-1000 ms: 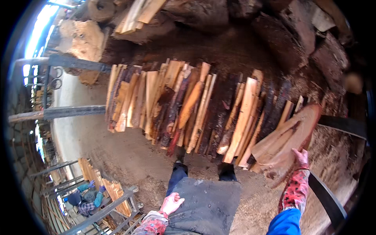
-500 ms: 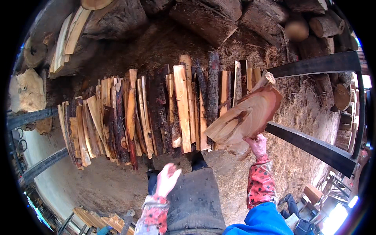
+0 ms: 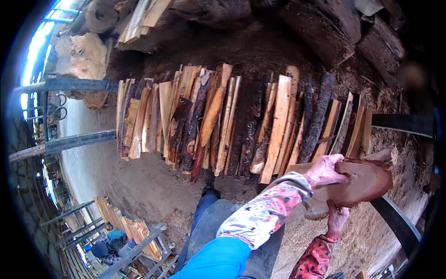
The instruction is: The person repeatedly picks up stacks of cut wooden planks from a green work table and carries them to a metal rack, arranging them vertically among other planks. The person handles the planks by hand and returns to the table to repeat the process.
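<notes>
A broad wood slab (image 3: pixel 367 183) with curved grain and reddish bark edges is at the right, over the end of a row of split wood pieces (image 3: pixel 282 125). My left hand (image 3: pixel 326 170) reaches across and grips the slab's left part from above, its fingers bent over the wood. Underneath, my right hand (image 3: pixel 337 218) grips the slab's near edge, the thumb up against its face. Beyond the slab, narrow bark-edged strips lie side by side across a metal rack.
Dark metal rails (image 3: pixel 81 83) stick out at the row's left, and another rail (image 3: pixel 399 223) at the right. Big logs (image 3: pixel 209 11) lie along the far side. Sawdust covers the ground (image 3: pixel 153 186). At the lower left, another person (image 3: pixel 109 249) is beside a second rack of wood.
My left hand has moved right from above the apron and taken hold of the slab. My right hand still holds it. The view has swung, so the row sits further right.
</notes>
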`<state>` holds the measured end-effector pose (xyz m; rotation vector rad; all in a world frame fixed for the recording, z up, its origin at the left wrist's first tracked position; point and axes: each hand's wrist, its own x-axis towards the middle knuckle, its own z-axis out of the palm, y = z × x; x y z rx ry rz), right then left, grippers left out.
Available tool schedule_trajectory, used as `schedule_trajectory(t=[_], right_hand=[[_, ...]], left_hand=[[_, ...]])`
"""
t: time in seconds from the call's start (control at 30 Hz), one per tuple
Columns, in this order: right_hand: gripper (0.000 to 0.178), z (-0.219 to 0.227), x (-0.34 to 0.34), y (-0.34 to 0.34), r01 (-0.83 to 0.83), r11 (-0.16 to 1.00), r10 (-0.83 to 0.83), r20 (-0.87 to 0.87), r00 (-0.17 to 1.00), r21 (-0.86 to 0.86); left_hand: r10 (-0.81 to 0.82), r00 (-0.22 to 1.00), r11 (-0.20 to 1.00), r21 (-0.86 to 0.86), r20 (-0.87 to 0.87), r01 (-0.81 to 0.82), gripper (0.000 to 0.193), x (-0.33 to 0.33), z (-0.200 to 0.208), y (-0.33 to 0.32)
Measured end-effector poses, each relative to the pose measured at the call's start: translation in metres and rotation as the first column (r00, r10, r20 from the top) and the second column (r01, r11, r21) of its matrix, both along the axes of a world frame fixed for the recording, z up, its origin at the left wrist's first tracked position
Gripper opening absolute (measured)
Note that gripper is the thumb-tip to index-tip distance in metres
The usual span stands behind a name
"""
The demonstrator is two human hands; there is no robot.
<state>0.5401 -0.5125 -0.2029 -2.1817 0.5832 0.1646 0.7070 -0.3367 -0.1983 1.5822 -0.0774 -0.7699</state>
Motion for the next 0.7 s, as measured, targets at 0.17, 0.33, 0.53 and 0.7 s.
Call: schedule_trajectory(t=[0.17,0.33,0.53,0.7], right_hand=[[0.018,-0.002,-0.018,-0.018,0.205,0.959,-0.194,-0.073,0.978,0.194],[0.015,0.072,-0.003,0.020,0.109,0.972,-0.096,-0.070,0.993,0.210],[0.011,0.100,0.018,0.092,-0.221,0.955,0.219,0.031,0.975,0.200],[0.013,0.099,0.031,0.165,-0.354,0.902,0.366,-0.005,0.930,0.248]], left_hand=[[0.074,0.981,0.983,0.151,0.178,-0.102,0.054,-0.010,0.012,-0.018],[0.207,0.922,0.937,0.206,0.327,-0.284,0.060,-0.012,0.078,0.016],[0.324,0.908,0.841,0.359,0.265,-0.404,0.063,-0.034,0.123,0.118],[0.567,0.779,0.659,0.420,0.268,-0.624,0.061,-0.091,0.122,0.206]])
